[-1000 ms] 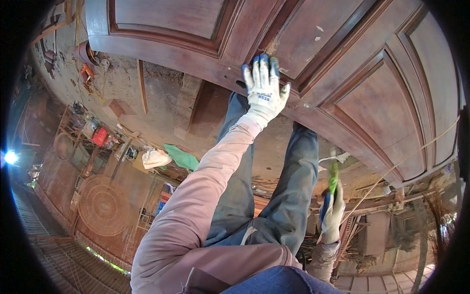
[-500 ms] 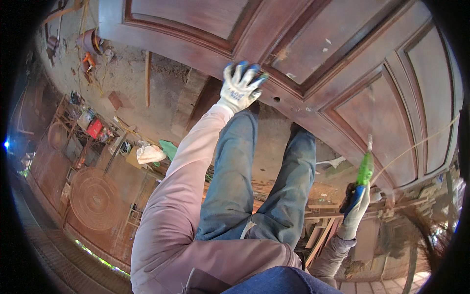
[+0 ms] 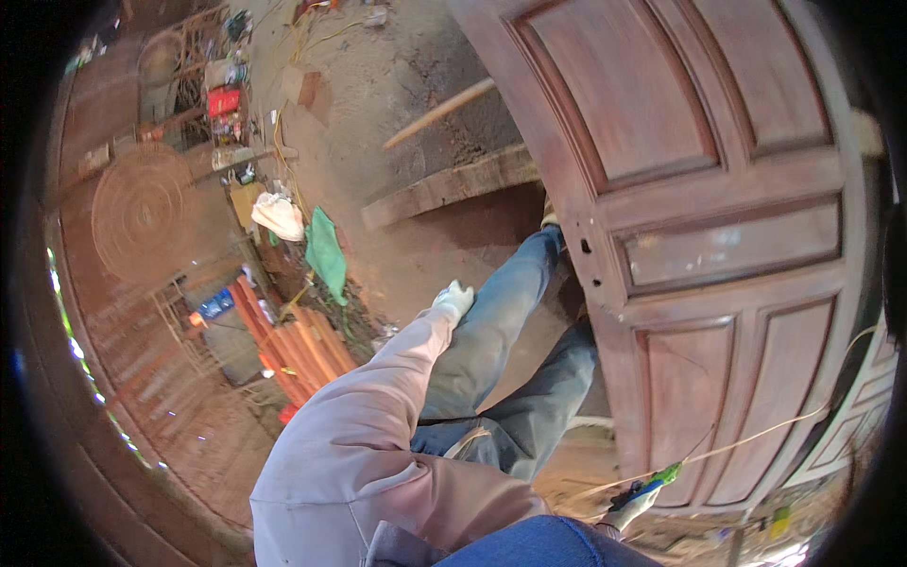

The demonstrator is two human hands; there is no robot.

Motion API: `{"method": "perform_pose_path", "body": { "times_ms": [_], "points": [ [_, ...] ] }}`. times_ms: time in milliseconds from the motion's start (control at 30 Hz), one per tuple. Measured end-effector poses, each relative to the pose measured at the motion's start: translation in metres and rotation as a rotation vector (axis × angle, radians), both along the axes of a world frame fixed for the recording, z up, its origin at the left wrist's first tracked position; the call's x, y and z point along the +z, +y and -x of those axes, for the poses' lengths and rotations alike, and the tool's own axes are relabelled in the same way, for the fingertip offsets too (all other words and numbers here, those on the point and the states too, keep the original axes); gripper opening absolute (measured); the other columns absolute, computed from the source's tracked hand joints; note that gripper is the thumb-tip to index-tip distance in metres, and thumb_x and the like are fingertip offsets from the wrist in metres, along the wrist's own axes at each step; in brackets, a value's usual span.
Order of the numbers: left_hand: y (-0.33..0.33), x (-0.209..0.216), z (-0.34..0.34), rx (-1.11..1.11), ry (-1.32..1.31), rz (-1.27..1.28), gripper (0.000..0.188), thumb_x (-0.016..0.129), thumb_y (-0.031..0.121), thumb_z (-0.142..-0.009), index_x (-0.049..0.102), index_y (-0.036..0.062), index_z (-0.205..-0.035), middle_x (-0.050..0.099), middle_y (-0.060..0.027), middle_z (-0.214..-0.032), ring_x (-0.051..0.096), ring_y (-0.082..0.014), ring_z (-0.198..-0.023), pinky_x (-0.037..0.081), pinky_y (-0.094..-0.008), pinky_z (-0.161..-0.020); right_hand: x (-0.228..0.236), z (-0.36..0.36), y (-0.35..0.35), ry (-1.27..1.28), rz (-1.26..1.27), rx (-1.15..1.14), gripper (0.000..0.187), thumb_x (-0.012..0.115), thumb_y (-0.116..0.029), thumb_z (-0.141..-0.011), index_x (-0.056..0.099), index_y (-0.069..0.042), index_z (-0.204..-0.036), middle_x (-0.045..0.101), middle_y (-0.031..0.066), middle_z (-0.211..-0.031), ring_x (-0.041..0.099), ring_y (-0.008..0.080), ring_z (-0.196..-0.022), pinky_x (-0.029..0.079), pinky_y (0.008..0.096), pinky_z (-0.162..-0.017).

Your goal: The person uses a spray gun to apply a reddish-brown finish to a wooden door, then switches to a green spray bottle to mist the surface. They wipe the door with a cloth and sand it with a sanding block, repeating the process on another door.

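Note:
A reddish-brown panelled wooden door (image 3: 732, 260) stands in front of me on the right, with two dark holes near its left edge. My left hand (image 3: 455, 299), in a white glove, is beside my left leg and off the door. Its fingers look curled in, and nothing shows in them. Low on the right, my gloved right hand (image 3: 631, 508) is closed around a green-handled tool (image 3: 667, 474) in front of the door's lower part. A thin dark line runs up from the tool's end; whether it is the blade I cannot tell.
A wooden beam (image 3: 453, 187) lies on the floor left of the door, with a thin stick (image 3: 439, 113) beyond it. A yellowish cord (image 3: 756, 432) crosses the door's lower part. Stacked reddish wood strips (image 3: 298, 345), a green cloth (image 3: 325, 255) and a white cloth (image 3: 278, 216) are at the left.
My left hand has come off the door's edge and down beside my leg. My right hand has moved lower with the tool. The view has turned, so the door stands more upright at the right.

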State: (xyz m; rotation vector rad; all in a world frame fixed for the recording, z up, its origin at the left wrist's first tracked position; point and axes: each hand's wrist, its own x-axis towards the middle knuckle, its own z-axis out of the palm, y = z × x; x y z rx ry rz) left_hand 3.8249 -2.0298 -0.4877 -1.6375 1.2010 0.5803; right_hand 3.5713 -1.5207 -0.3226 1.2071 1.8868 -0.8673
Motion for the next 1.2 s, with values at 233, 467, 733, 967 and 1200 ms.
{"method": "perform_pose_path", "body": {
  "times_ms": [233,467,733,967,1200],
  "points": [
    [-0.028,0.088,-0.01,0.008,0.077,-0.191,0.068,0.043,0.048,-0.091,0.034,0.0089,-0.146,0.041,-0.0164,-0.146,0.04,-0.0315,-0.135,0.031,-0.0421,-0.112,-0.001,0.136,-0.169,0.222,0.075,0.313,0.035,0.049,-0.043,-0.097,0.053,-0.012,-0.081,0.045,-0.0002,-0.058,0.036,0.01,-0.036,0.029,0.03,-0.031],
    [0.018,0.149,-0.113,0.176,0.166,-0.036,0.07,0.047,0.051,-0.089,0.036,0.0091,-0.145,0.045,-0.0162,-0.144,0.043,-0.0323,-0.133,0.034,-0.0416,-0.11,-0.033,0.161,-0.248,0.252,0.229,0.92,0.031,0.043,-0.037,-0.1,0.058,-0.01,-0.103,0.047,0.0002,-0.057,0.044,0.0116,-0.039,0.033,0.0292,-0.034],
    [0.221,0.153,-0.249,0.602,0.27,-0.437,0.05,0.056,0.048,-0.083,0.063,0.0078,-0.112,0.066,-0.0172,-0.113,0.062,-0.0343,-0.106,0.048,-0.0431,-0.092,-0.014,0.089,-0.288,0.188,0.353,0.903,0.047,0.045,-0.042,-0.098,0.048,-0.015,-0.137,0.056,0.0055,-0.061,0.05,0.0143,-0.039,0.037,0.0292,-0.033],
    [0.186,0.111,-0.309,0.227,0.558,-0.4,0.048,0.057,0.047,-0.083,0.064,0.0099,-0.113,0.065,-0.016,-0.117,0.061,-0.0319,-0.11,0.048,-0.0418,-0.094,0.066,0.022,-0.314,0.175,0.192,1.181,0.033,0.043,-0.037,-0.099,0.057,-0.009,-0.108,0.055,0.0047,-0.061,0.049,0.0135,-0.04,0.038,0.0302,-0.034],
    [-0.018,0.153,-0.339,0.273,0.433,0.26,0.046,0.053,0.043,-0.088,0.061,0.0105,-0.119,0.063,-0.0167,-0.12,0.059,-0.0329,-0.113,0.047,-0.0415,-0.095,0.065,-0.013,-0.359,-0.313,0.283,1.277,0.036,0.048,-0.044,-0.095,0.057,-0.01,-0.089,0.056,0.005,-0.06,0.05,0.0143,-0.039,0.037,0.0284,-0.032]
  ]
}}
